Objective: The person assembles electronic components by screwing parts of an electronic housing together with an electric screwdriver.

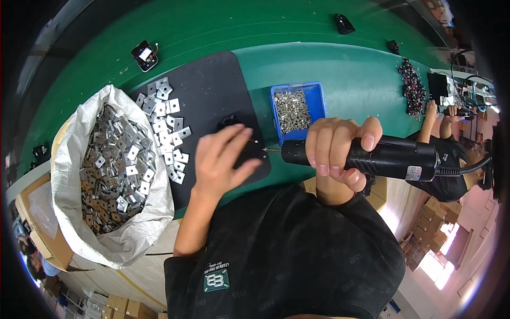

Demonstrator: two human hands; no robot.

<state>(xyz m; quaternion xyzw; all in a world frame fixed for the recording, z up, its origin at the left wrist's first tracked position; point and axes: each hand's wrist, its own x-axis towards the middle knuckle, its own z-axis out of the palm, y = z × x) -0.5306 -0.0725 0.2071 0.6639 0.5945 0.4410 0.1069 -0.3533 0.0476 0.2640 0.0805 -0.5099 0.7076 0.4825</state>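
Note:
My right hand (340, 149) is wrapped round a black electric screwdriver (398, 157), held level with its bit pointing left. A small bright piece sits at the bit's tip, too small to make out. My left hand (215, 162) hovers over the black mat (212, 80), fingers stretched and thumb apart. Just beyond its fingertips lies a small black part (227, 121), partly hidden by the hand. A blue bin (321, 101) full of small metal screws stands beyond the screwdriver. Flat metal plates with holes (162, 109) are spread along the mat's left side.
At left a white woven sack (69, 175) holds many more metal plates. Across the green table (361, 69) lie an opened black housing with wires (145, 55), another black housing (344, 24) and a pile of small dark parts (411, 87). A co-worker (443, 159) works at far right.

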